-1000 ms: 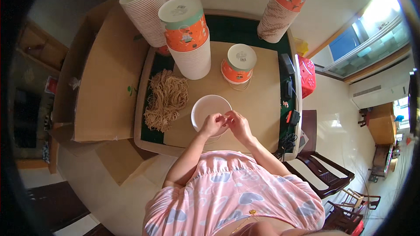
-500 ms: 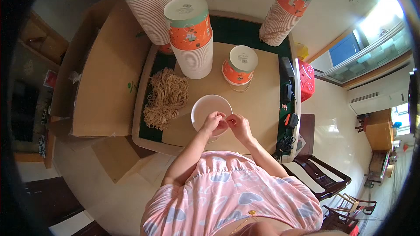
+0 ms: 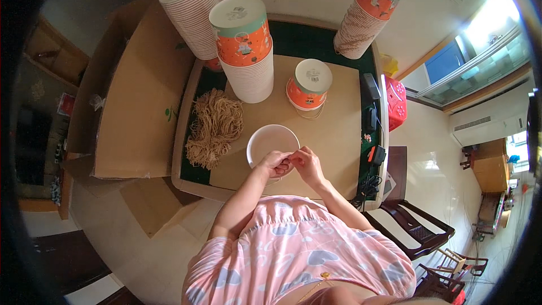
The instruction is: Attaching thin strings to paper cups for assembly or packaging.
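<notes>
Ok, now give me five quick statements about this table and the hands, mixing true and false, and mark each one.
1. The left hand and right hand are far apart. False: the left hand and right hand are close together, by the rim of the open white tub.
2. The bundle of tan cord lies left of the open white tub. True.
3. The short printed tub stands base up on the cardboard sheet. True.
4. The red plastic stool is left of the table. False: the red plastic stool is to its right.
5. The person's top is pink with a pattern. True.
</notes>
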`<state>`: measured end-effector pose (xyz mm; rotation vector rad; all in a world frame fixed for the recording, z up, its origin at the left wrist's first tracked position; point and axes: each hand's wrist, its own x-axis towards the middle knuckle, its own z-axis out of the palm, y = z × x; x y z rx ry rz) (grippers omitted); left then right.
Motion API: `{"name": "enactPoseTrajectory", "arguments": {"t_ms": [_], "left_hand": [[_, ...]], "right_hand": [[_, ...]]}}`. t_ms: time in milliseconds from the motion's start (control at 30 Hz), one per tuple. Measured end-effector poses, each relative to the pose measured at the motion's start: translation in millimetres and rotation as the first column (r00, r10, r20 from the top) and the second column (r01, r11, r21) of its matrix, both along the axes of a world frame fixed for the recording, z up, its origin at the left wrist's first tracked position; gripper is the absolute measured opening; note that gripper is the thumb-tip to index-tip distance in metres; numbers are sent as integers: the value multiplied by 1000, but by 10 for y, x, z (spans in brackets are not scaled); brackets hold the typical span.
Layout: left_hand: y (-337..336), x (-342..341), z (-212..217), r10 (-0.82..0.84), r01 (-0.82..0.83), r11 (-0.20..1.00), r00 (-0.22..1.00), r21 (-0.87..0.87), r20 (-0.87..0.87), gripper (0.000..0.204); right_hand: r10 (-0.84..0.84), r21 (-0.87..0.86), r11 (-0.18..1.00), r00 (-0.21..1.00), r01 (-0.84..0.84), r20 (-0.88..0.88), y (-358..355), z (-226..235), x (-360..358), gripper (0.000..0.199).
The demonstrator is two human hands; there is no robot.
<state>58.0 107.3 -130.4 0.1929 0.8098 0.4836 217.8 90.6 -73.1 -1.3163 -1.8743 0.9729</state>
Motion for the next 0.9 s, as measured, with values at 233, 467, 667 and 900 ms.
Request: {"name": "enactPoseTrajectory", "arguments": {"t_ms": [233,467,667,900], "left_hand": [[-84,65,-12,149,-126,976,981,179,-120,10],[-145,128,251,207,-48,910,913,411,-351,5],[-140,88,292,184,-84,941,939,328,-290,10],[-21,19,295,118,48,899,930,434,-348,9]], "right_hand": [[-116,-109,989,986,104,-116,-50,-67,35,7],[-232,-341,931,935,133,-269,-28,-77,95,4],[-147,-225,969,969,100,-201,-9,-82,109,5],[-76,-117,990,997,73,-17,40,-25,117,8]]}}
